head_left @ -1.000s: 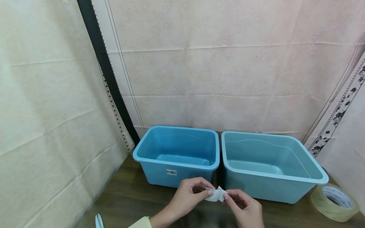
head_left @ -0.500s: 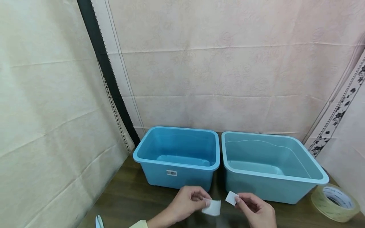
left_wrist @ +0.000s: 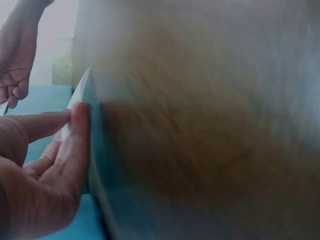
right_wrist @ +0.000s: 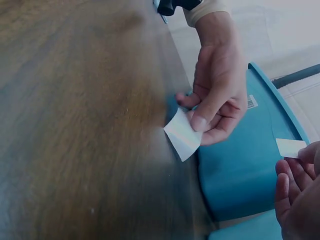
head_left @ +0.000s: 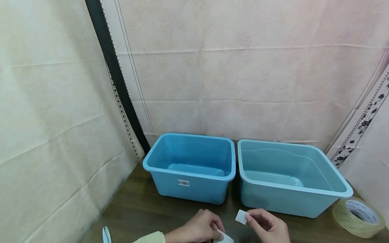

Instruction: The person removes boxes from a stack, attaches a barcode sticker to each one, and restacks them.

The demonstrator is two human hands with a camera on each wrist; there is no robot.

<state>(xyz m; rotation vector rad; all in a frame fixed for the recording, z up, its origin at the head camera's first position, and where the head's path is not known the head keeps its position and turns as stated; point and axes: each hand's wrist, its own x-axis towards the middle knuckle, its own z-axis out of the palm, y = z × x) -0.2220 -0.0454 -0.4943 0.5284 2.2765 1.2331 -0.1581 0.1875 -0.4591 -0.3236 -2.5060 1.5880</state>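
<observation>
My left hand (head_left: 201, 226) pinches a white piece of paper (right_wrist: 184, 136) low over the brown table, at the bottom of the head view. In the right wrist view this paper looks glossy and slightly bent. To its right, my right hand (head_left: 269, 225) holds a smaller white square sticker (head_left: 241, 217) between thumb and fingertips. The two pieces are apart. Behind the hands stand a blue bin (head_left: 194, 189) with a barcode label (head_left: 183, 183) and a paler teal bin (head_left: 279, 202). Part of the left paper is cut off by the head view's lower edge.
A roll of clear tape (head_left: 360, 217) lies on the table (head_left: 146, 209) beside the teal bin. At the bottom left, a light blue slender item (head_left: 106, 235) is partly cut off. Pale cloth (head_left: 243, 84) hangs behind and along both sides.
One second ago both hands met at the white pieces; the pieces then came apart. Since then my left hand has lowered with its paper, while the right has shifted slightly left with the sticker.
</observation>
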